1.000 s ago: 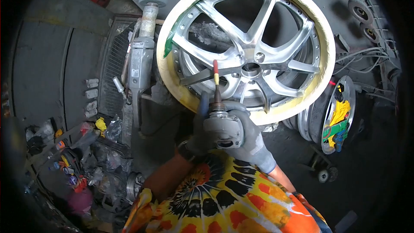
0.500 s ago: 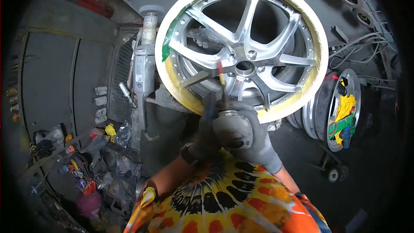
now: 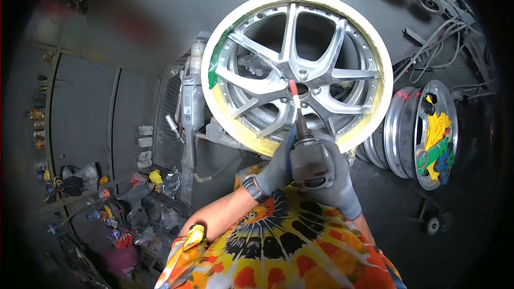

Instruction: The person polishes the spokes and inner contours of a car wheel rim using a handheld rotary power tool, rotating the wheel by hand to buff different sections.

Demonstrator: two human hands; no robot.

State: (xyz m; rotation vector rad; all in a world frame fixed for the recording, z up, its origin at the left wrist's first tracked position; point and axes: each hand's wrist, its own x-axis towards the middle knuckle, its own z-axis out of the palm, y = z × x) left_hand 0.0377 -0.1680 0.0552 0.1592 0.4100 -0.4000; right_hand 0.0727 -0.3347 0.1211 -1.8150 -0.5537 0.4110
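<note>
My left hand, in a grey glove, is closed against the left side of a die grinder. On the other side, my right hand, also gloved, wraps round the grinder's body. The tool's narrow shaft carries a tapered red tip that points away from me. That tip appears over the hub of a multi-spoke alloy wheel; whether it touches metal I cannot tell. Cream masking tape covers the wheel's outer lip, with a green strip at the upper left.
A grey metal fixture stands left of the wheel. More rims sit at right, with yellow and green cloths. Cables hang at the upper right. Bags and clutter fill the lower left. A blurred patch hides the upper left.
The view has shifted, so the wheel appears lower. The grinder's red tip has moved from a spoke left of the hub to over the hub. Both hands keep their grip.
</note>
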